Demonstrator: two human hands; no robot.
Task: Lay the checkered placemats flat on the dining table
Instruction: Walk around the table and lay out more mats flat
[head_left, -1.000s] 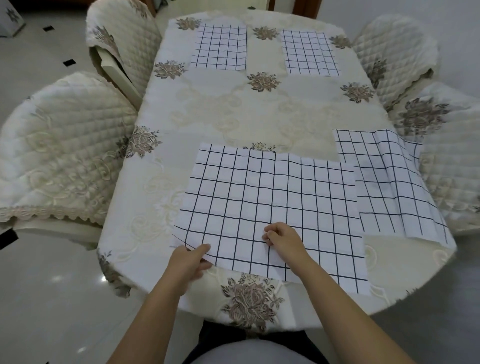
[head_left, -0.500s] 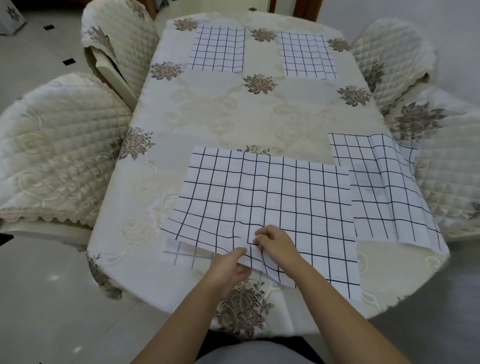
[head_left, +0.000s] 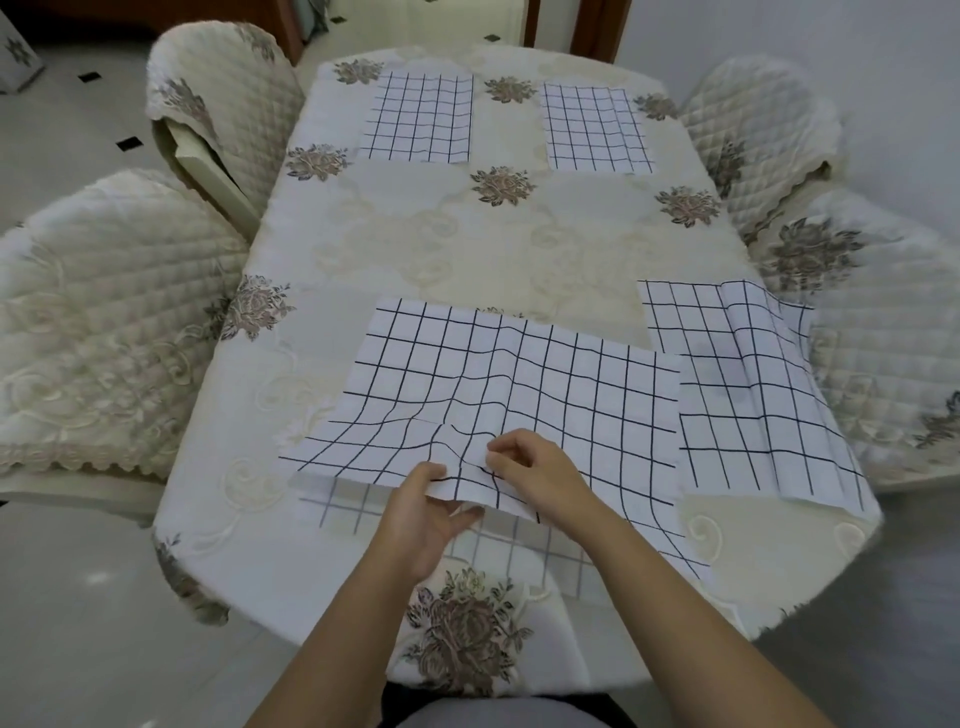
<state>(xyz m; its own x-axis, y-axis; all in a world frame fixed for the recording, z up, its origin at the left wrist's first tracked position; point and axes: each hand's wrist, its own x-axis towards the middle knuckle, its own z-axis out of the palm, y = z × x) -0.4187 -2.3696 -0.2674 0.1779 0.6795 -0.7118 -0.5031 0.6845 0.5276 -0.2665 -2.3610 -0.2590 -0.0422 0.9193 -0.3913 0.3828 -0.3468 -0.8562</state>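
Note:
A large white placemat with a black grid (head_left: 519, 384) lies at the near end of the dining table (head_left: 467, 249). Its near edge is lifted off a second checkered placemat (head_left: 353, 504) that shows beneath it. My left hand (head_left: 426, 514) pinches that lifted edge from below. My right hand (head_left: 535, 473) pinches the same edge just to the right, and the cloth puckers between them. Another placemat (head_left: 753, 384) lies creased at the right edge. Two more lie flat at the far end, one on the left (head_left: 421, 118) and one on the right (head_left: 595, 130).
The oval table wears a cream cloth with brown flower motifs. Quilted chairs crowd both long sides: two on the left (head_left: 104, 322) (head_left: 223, 104) and two on the right (head_left: 763, 119) (head_left: 883, 322). Pale tiled floor lies around.
My left hand slid right along the near edge to meet my right hand. The top placemat's near edge rose and wrinkled, uncovering a second placemat under it.

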